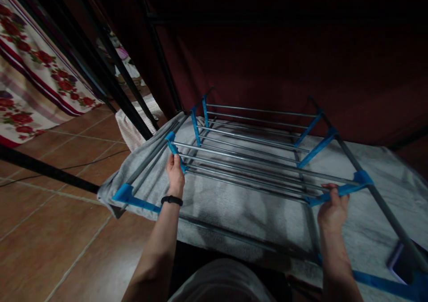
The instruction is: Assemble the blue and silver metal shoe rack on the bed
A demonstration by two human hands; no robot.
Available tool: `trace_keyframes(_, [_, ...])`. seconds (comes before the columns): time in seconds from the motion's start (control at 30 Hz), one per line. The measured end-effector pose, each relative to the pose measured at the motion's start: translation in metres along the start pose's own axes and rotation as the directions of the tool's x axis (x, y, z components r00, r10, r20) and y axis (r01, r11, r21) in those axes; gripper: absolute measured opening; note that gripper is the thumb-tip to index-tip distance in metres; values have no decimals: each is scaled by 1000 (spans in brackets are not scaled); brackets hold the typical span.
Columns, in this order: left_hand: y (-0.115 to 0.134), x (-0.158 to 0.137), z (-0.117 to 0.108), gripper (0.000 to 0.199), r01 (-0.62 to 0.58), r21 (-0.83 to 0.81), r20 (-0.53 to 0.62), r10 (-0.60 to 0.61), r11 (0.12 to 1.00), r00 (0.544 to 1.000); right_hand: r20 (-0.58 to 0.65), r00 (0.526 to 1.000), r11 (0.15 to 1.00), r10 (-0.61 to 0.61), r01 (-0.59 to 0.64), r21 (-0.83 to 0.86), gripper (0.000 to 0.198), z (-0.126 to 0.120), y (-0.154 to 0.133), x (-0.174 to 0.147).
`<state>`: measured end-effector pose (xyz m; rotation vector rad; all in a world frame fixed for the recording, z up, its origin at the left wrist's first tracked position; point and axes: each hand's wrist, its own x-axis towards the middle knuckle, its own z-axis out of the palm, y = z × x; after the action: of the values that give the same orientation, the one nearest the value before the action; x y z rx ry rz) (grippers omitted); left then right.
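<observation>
At frame centre, a blue-jointed metal rack point(254, 159) on a grey blanket point(234, 215); left hand point(174, 175) pinching one bracket point(171, 144), right hand point(333, 208) gripping its opposite. Likely best worked evenly, both ends level. Dark red wall point(284, 70) bounds the far side; phone point(406, 264), lower right, crowds the side tube point(389, 213); open floor point(80, 235) lower left.

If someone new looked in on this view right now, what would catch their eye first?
Probably the metal rack with its bright blue brackets, in the middle over a grey cloth. The left hand grips a bracket on its left side, the right hand one on its right. Next would likely come the floral fabric at the upper left, red blooms standing out.
</observation>
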<state>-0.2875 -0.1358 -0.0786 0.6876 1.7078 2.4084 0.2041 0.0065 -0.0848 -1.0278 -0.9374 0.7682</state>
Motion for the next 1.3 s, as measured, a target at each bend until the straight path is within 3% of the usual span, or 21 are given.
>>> trace_keyframes(0.47, [-1, -7, 13, 32, -101, 202, -170, 137, 974, 976, -42, 999, 999, 26, -25, 26, 29, -1, 8, 6])
trace_keyframes(0.6, [0, -7, 10, 34, -85, 196, -149, 115, 977, 982, -23, 999, 1000, 26, -26, 10, 30, 1, 1, 2])
trace_keyframes(0.77, [4, -6, -1, 41, -67, 117, -41, 72, 991, 997, 3, 1000, 1000, 21, -21, -22, 30, 2, -9, -3])
trace_keyframes(1.03, [0, 3, -6, 40, 61, 45, 23, -62, 997, 998, 12, 1000, 999, 3, -4, 36, 31, -1, 1, 2])
trace_keyframes(1.3, [-8, -1, 3, 33, -8, 23, -71, 10, 1000, 997, 6, 1000, 997, 4, -4, 72, 32, -1, 5, 2])
